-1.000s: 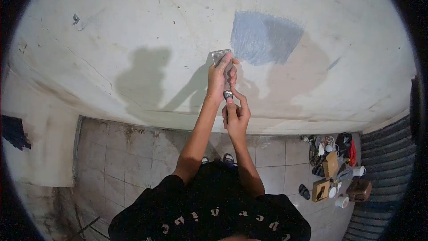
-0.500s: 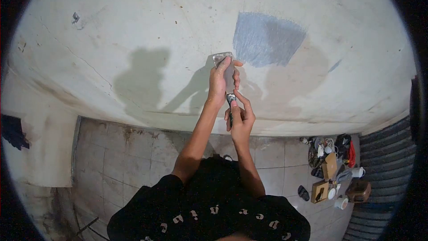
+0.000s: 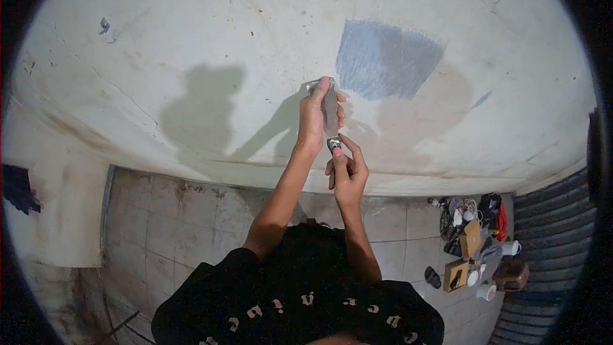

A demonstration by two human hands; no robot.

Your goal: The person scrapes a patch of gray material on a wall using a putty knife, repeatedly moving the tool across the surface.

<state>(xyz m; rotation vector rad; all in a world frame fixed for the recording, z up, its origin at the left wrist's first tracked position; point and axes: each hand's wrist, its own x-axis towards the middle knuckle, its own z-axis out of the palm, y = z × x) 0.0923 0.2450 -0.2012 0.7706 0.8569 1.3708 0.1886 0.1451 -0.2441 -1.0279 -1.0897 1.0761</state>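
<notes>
Scraper (image 3: 330,110) on wall (image 3: 191,25), grey patch (image 3: 385,59) beside, floor clutter (image 3: 476,243)

My two bare arms rise from six o'clock toward the middle of the view, elbows slightly bent. My left hand (image 3: 313,118) is the higher one, its fingers curled closed and the index finger stretched toward twelve o'clock. My right hand (image 3: 345,167) sits just below it at five o'clock, thumb and forefinger pinched together.
</notes>
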